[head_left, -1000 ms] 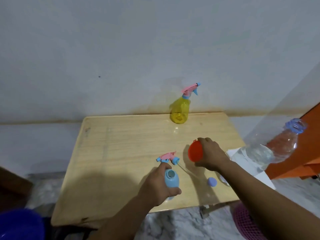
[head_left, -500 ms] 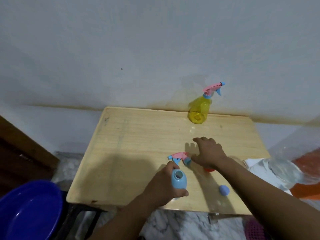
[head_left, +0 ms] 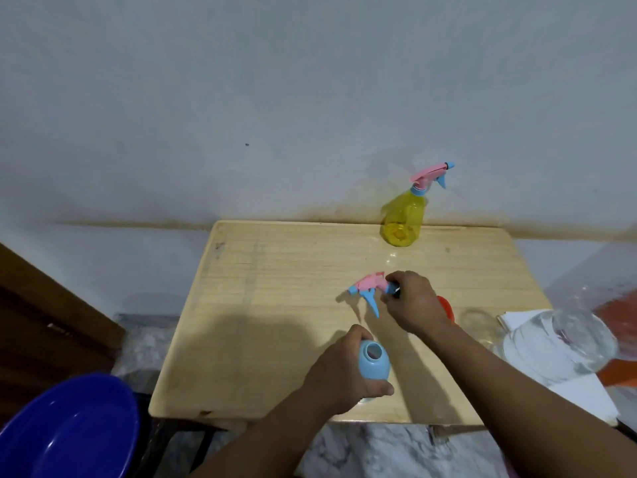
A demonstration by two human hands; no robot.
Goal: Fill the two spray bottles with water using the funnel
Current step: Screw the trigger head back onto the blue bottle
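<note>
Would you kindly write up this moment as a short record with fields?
left hand: grips the open blue bottle upright on the table
right hand: holds the loose sprayer head
funnel: orange, mostly hidden behind the right wrist
yellow bottle: at the far edge, sprayer on
water bottle: clear, at the right

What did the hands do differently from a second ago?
The right hand let go of the orange funnel, which now lies on the table behind it, and took hold of the pink sprayer. The left hand kept holding the open blue bottle. The yellow bottle stayed by the wall.
</note>
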